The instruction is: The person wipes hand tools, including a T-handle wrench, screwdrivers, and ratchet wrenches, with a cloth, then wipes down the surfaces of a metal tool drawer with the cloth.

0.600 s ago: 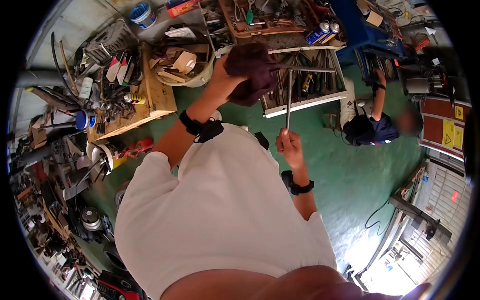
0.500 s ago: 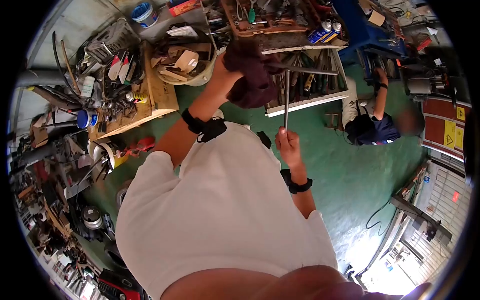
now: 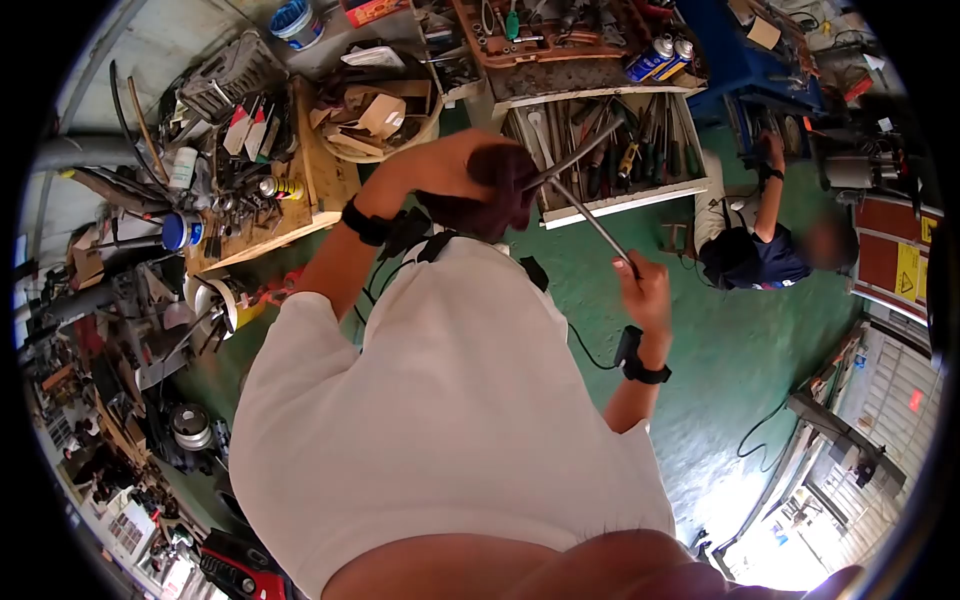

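A dark maroon cloth (image 3: 475, 208) is bunched in my left hand (image 3: 455, 165), which is closed around it. The cloth wraps one end of the crossbar on a T-shaped metal wrench (image 3: 592, 219). The bare part of the crossbar points up and right, over the open tool drawer. My right hand (image 3: 646, 298) is closed on the far end of the wrench's long shaft, which slants down to the right. The fingertips of my left hand are hidden by the cloth.
An open drawer (image 3: 627, 203) of screwdrivers and wrenches lies beyond my hands, below a workbench with a tool case (image 3: 560, 52) and spray cans (image 3: 655, 60). Left are a bin of cardboard (image 3: 435, 125) and a wooden bench (image 3: 325, 190). A co-worker (image 3: 750, 250) crouches at right.
The wrench has turned, its shaft going from nearly upright in view to slanting down right. My right hand has moved right and slightly down; my left hand with the cloth has shifted left and down.
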Demonstrator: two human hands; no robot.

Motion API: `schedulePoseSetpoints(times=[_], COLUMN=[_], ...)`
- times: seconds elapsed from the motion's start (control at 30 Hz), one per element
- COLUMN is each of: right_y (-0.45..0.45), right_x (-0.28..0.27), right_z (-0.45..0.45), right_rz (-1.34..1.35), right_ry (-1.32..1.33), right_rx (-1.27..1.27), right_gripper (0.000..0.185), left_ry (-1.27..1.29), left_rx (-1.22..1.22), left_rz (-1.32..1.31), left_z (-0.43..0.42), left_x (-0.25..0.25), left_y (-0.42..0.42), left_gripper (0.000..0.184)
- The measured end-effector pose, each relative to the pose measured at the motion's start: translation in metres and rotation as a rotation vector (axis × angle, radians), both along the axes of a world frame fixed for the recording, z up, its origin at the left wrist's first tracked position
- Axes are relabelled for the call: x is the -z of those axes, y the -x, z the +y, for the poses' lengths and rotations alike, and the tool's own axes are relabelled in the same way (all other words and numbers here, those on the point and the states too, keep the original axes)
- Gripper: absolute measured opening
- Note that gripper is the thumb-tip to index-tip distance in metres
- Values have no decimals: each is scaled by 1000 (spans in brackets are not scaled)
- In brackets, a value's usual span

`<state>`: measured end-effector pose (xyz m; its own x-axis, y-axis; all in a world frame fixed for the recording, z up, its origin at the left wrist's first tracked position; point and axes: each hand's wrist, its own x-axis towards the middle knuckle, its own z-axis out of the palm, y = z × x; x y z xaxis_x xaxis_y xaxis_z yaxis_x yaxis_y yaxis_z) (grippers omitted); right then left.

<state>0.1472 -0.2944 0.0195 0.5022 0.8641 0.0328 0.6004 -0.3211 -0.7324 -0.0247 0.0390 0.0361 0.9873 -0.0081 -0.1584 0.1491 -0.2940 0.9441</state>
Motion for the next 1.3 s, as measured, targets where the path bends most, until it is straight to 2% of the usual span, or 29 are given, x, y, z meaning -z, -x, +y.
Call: schedulePoseSetpoints(times=[0.1,0.13,0.17,0.2,0.23,0.27,0.33,0.37,0.43,0.47,0.5,0.57,0.6,0.67,0.7,0.77,0.8,0.87,0.9,0.97,1.0,1.07,1.13,1.2,1.23,1.3], right_y=[-10,-11,-10,-6,1,8,26,35,55,62,68,77,77,71,66,55,51,45,41,34,30,26,28,29,33,46], right_x=[-8,-9,-10,-10,-9,-9,-13,-16,-22,-23,-24,-25,-25,-22,-19,-12,-9,-2,4,14,15,17,11,-2,-11,-29], right_z=[-3,-1,-1,1,6,11,19,22,26,30,35,41,40,38,35,27,24,21,19,18,18,17,16,17,18,24], right_rz=[-57,-96,-132,-132,-198,-265,-249,-230,-187,-143,-144,-167,-166,-158,-160,2,4,22,22,-73,-75,-256,-272,-295,-294,-293], right_ry=[92,95,101,101,161,220,228,240,248,256,255,295,295,284,283,201,203,136,137,67,63,21,88,155,256,355], right_rx=[-24,-31,-41,-42,38,114,151,199,204,221,218,247,252,269,271,197,196,130,131,62,61,65,88,108,121,135], right_gripper=[34,32,31,31,29,27,27,26,26,25,25,26,26,30,30,34,34,35,35,34,34,33,33,32,34,35], left_ry=[81,69,71,221,368,369,-196,-199,-545,-645,-646,-732,-731,-510,-510,2,3,793,794,1406,1453,1370,1293,858,862,-16], left_rx=[16,-24,-21,-298,-579,-588,-485,-496,-511,-599,-602,-615,-611,-532,-530,-602,-603,-371,-370,-395,-396,-358,-313,-314,-316,-281], left_rz=[84,42,43,3,-38,-41,-356,-354,-431,-495,-494,-402,-404,-222,-224,-221,-219,62,62,236,181,173,177,38,41,-91], left_z=[-9,-13,-18,-26,-33,-32,-33,-32,-29,-33,-33,-31,-29,-24,-25,-32,-29,-21,-25,-42,-48,-44,-41,-33,-30,-27], left_x=[3,4,25,60,62,60,5,6,13,19,25,33,33,31,33,38,39,39,32,14,16,13,19,40,43,46], left_y=[-2,-2,-4,-7,-12,-13,-13,-14,-18,-20,-20,-19,-17,-11,-10,-5,-3,1,7,24,25,21,12,-5,-9,-15], left_gripper=[72,71,71,69,67,67,61,61,38,32,32,59,59,61,61,47,47,61,61,53,48,47,47,47,47,48])
